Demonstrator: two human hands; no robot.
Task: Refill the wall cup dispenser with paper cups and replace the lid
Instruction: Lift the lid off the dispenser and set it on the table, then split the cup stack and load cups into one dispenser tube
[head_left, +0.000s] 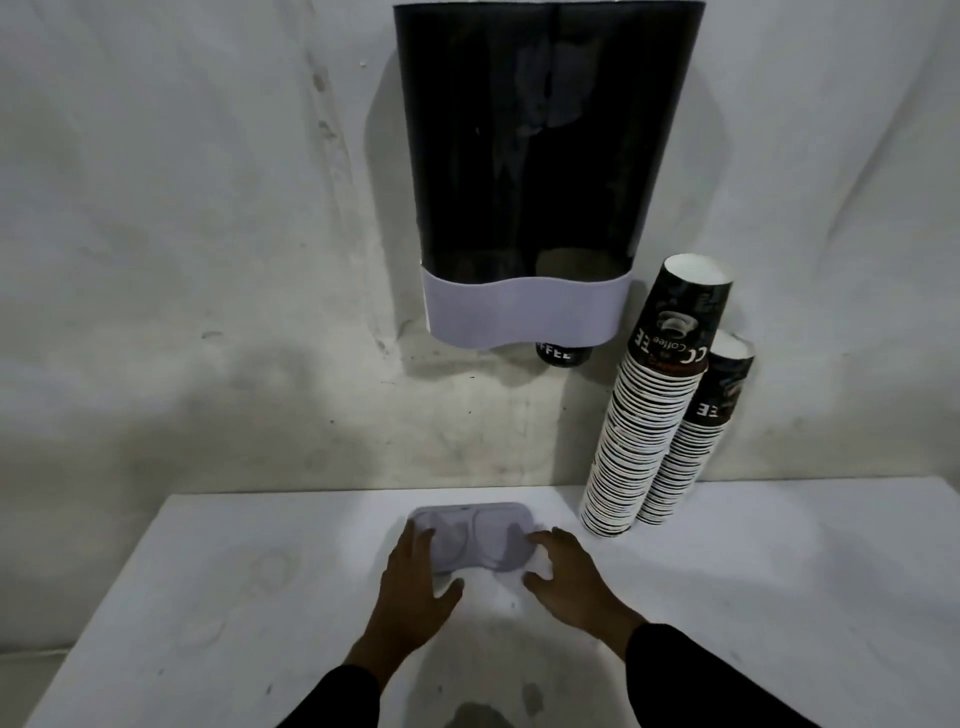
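Dispenser (540, 171) top cut by the upper edge — contents behind dark panel unclear, lid (470, 535) part-covered by fingers (415, 540).

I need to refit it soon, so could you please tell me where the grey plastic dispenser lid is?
In the head view, the grey plastic dispenser lid lies on the white table, below the wall dispenser, between both hands.

Under my fingers, a matt grey plastic lid (470, 535) on a smooth white table (779, 597), above my hands a glossy dark translucent plastic dispenser (540, 156) with matt pale band against rough stained plaster wall (182, 234), printed paper cup stacks (649, 415) right of my right hand.
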